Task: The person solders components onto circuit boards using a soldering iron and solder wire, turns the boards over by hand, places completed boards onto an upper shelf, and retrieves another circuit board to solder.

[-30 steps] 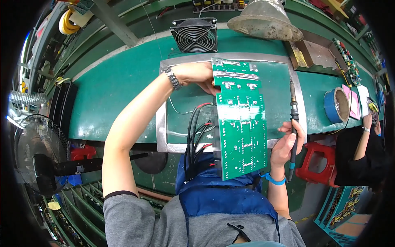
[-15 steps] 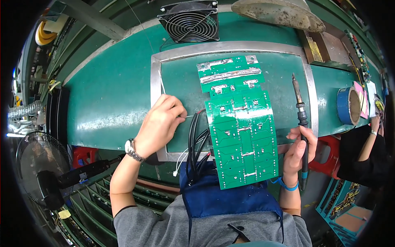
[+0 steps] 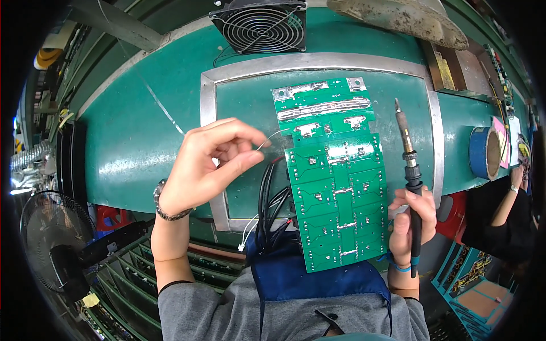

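A long green circuit board (image 3: 327,196) with silvery solder patches reaches from the bench over its front edge, near my blue apron (image 3: 318,284). Thumb and forefinger of my left hand (image 3: 207,165) pinch a thin strand of solder wire (image 3: 274,136). The wire's bent tip is by the board's upper left edge; the strand trails behind the hand toward the upper left. My right hand (image 3: 418,219) grips a soldering iron (image 3: 410,162) by its black handle, tip pointing up, right of the board. Black cables (image 3: 265,196) and a white-plugged lead hang along the board's left side.
A metal frame (image 3: 206,105) is set on the green bench. At the back stand a black fan (image 3: 259,28) and a dusty metal hood (image 3: 406,23). Blue tape (image 3: 481,153) lies right, near a co-worker's arm (image 3: 503,204). Another fan (image 3: 48,244) stands at left.
My left hand has turned and opened its curl, bringing the wire tip up to the board's upper left edge. The iron has shifted slightly left and leans more. The view has moved a little.
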Motion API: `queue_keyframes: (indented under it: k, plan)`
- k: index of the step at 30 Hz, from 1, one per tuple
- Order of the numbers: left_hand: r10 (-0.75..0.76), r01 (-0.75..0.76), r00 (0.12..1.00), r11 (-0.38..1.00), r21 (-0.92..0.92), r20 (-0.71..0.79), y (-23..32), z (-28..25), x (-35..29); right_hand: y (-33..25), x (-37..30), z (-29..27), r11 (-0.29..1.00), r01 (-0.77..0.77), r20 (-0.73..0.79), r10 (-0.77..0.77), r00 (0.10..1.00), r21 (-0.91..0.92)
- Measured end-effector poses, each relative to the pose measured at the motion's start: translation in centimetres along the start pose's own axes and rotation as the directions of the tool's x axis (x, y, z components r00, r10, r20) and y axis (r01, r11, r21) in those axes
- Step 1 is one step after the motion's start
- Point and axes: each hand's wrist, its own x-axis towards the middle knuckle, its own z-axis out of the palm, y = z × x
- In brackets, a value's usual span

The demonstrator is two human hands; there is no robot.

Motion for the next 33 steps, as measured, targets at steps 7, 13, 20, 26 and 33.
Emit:
queue_keyframes:
  k: [7,13,20,26,33]
  plan:
    - [0.081,-0.085,0.996,0.981,-0.177,-0.027,-0.9,1.2,1.4,-0.8,-0.7,1.4,0.984,-0.128,-0.003,0.129,0.992,0.123]
    - [0.098,-0.127,0.984,0.972,-0.198,-0.151,-0.2,1.3,2.5,-0.7,-0.6,1.7,0.993,0.055,0.045,-0.06,0.997,0.103]
    - [0.042,-0.129,0.959,0.945,-0.299,-0.279,1.5,1.4,3.0,-0.1,-0.5,-2.3,0.994,-0.025,-0.123,0.012,0.992,-0.103]
    - [0.215,-0.223,0.964,0.974,-0.034,-0.159,2.6,5.4,3.0,-0.5,1.6,-6.3,0.955,-0.296,-0.277,0.287,0.917,0.012]
    - [0.356,-0.303,0.91,0.921,0.245,-0.212,2.8,8.7,2.9,-0.2,4.8,-5.7,0.942,-0.328,-0.155,0.334,0.93,0.064]
